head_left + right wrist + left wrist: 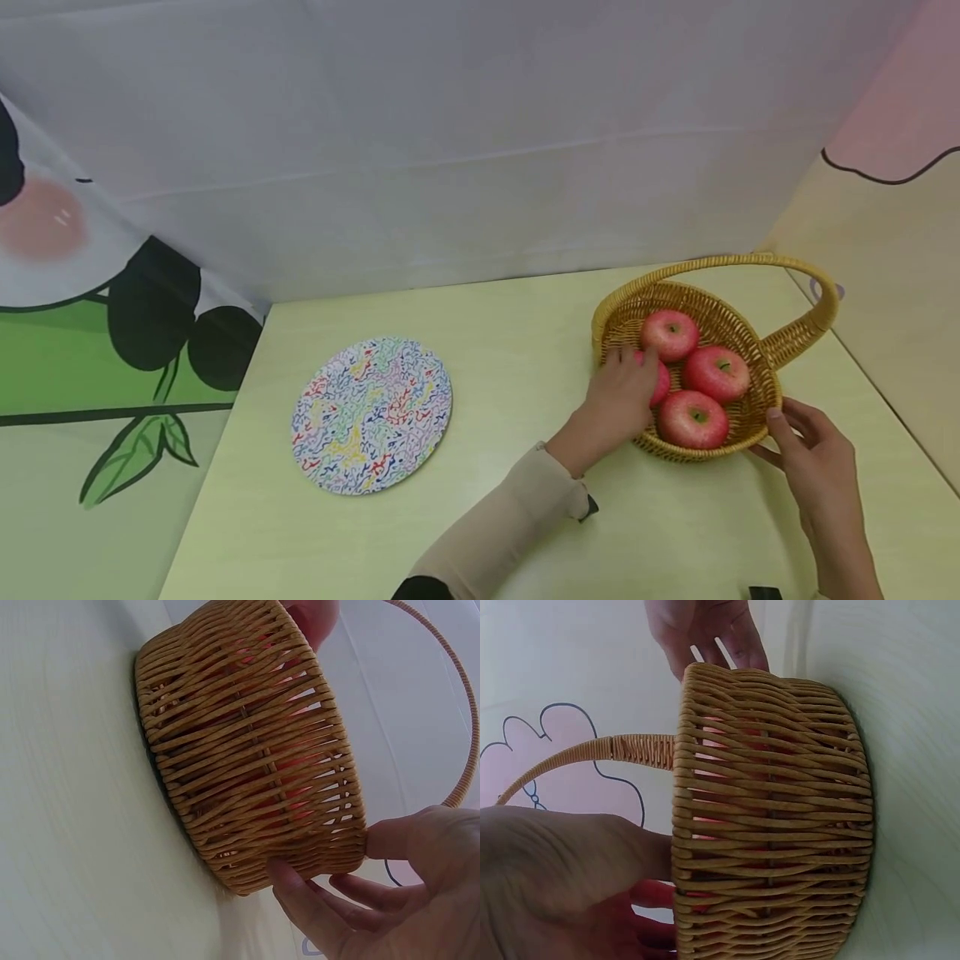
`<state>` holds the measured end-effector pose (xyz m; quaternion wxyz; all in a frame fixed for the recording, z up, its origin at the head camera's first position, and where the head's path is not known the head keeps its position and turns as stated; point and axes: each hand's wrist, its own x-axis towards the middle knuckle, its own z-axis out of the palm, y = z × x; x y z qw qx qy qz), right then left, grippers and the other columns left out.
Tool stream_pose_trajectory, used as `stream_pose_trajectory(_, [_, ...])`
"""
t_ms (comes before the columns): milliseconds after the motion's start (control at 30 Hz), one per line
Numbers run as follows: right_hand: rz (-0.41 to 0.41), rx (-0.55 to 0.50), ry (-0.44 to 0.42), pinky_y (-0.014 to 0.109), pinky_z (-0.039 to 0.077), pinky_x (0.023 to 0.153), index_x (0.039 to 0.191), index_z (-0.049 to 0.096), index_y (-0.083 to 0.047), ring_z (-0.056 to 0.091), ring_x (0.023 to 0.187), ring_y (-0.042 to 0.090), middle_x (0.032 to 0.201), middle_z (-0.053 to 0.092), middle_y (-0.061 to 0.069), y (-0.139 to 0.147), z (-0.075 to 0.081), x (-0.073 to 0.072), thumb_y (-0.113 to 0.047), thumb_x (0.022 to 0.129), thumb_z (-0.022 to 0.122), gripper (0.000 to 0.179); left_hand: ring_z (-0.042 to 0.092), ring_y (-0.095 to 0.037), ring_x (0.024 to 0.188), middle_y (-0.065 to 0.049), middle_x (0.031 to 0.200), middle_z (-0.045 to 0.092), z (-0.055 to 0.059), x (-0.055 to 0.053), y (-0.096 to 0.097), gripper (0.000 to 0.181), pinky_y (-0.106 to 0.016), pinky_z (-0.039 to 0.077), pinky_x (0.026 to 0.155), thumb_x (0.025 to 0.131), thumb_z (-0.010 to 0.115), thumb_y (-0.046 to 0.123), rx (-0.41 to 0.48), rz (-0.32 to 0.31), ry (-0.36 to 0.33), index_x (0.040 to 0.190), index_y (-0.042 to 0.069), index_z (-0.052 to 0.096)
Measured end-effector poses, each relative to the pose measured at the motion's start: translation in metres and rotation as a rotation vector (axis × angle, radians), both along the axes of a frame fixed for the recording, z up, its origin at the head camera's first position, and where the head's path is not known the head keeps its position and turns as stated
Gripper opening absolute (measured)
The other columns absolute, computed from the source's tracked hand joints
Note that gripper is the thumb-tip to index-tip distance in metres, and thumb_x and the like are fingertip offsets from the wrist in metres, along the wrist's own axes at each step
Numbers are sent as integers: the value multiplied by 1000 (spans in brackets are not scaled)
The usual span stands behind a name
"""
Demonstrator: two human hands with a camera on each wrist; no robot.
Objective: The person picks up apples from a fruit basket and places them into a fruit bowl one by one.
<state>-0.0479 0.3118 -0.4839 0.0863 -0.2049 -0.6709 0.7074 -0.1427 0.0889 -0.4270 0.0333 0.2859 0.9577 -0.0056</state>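
A round wicker basket (757,358) with an arched handle stands at the right of the table, holding several red apples (693,419). My left hand (618,400) reaches over the basket's near left rim, its fingers curled round the leftmost apple (662,382). Most of that apple is hidden under the hand; the basket wall screens the fingertips in the left wrist view. At the basket's right side, my right hand (817,450) holds the rim, with the thumb on the edge and the fingers (311,904) against the outer wall.
Left of the basket lies a flat round board (371,417) with a multicoloured squiggle pattern. The pale table (510,367) backs onto a grey-white cloth wall (480,150). Printed panels flank it, the right one (892,275) close to the basket handle.
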Motion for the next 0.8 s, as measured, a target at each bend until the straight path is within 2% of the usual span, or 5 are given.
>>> stream_pose_trajectory(233, [6,17,-28,23,63,64,131,56,-11,70,88,-7,107,64,-22,0,0,0,-17,103,65,30,60,-18,114,-2,115,66,-5,1,5,39,-25,51,93,95,67,27,-41,27,101,132,15,59])
stream_pose_trajectory(467, [-8,17,-42,23,63,64,131,55,-11,69,88,-7,108,63,-21,0,0,1,-17,103,65,30,60,-16,113,0,117,66,-9,0,9,51,-25,50,95,93,68,34,-64,33,130,138,14,57])
stream_pose_trajectory(567, [-7,20,-52,23,63,64,133,54,-11,68,88,-7,108,63,-20,0,1,1,-18,103,65,33,59,-16,109,0,115,65,-10,1,9,49,-24,51,91,91,69,37,-55,34,162,134,14,58])
stream_pose_trajectory(667, [-6,26,-67,23,63,65,135,53,-10,68,89,-7,109,62,-20,-1,1,0,-21,103,65,36,59,-16,105,-1,112,64,-11,2,9,44,-23,52,85,90,72,39,-11,39,199,125,16,60])
stream_pose_trajectory(800, [-12,23,-71,22,63,64,135,54,-11,68,88,-8,108,62,-21,-1,1,0,-20,103,66,36,59,-17,104,-2,113,62,-10,4,7,49,-23,52,83,88,76,43,60,47,204,125,15,60])
